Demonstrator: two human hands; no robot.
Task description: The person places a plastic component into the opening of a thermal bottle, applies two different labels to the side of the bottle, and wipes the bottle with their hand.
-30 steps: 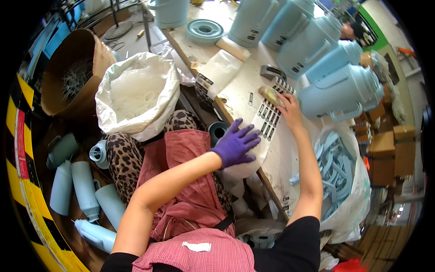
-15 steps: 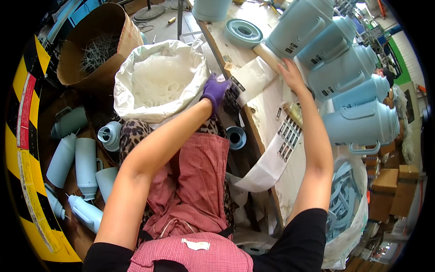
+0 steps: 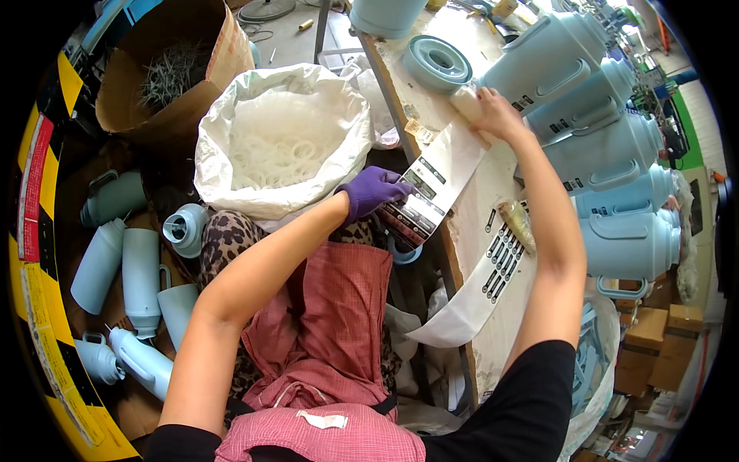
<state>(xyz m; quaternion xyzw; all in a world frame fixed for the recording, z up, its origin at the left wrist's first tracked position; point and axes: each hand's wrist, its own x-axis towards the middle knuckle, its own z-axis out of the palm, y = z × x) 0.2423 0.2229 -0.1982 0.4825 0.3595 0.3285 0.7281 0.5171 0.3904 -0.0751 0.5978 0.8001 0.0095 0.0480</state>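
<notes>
I see a glossy paper label strip [image 3: 431, 196] held by my left hand [image 3: 372, 191], which wears a smooth purple rubber glove. At upper right, pale blue jugs [image 3: 593, 123] look like matt plastic. The sack [image 3: 223, 165] at upper centre is coarse woven white plastic.

Bright, even light fills the frame, strongest at the upper right, where the pale worktop [image 3: 493, 231] looks slightly washed out. Shadows pool at centre left. Fisheye bending curves the edges, black corners surround the picture, and focus stays mostly sharp.
</notes>
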